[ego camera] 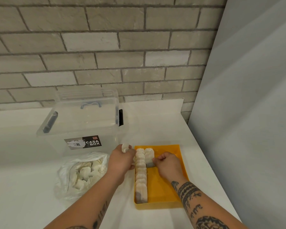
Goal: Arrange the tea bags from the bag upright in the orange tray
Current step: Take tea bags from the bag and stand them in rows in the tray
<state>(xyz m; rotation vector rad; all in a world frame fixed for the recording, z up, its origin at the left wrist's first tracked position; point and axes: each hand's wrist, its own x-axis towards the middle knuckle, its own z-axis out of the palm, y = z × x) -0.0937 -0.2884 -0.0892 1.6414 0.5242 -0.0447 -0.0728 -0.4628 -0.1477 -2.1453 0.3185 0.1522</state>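
Both forearms are bare and carry black tattoos. On the right forearm (195, 200), just behind the right grip (168, 164), wide bands (186, 190) with a row of triangles go around the wrist. A small dark figure (175, 185) lies at 9 o'clock of them. Toward 5 o'clock follows a line of small signs (196, 208), then a large dark figure (210, 223) at the frame edge. On the left forearm (96, 199), behind the left grip (120, 160), there are thin upright strokes (103, 209), with a dark blot (96, 224) at 7 o'clock of them.
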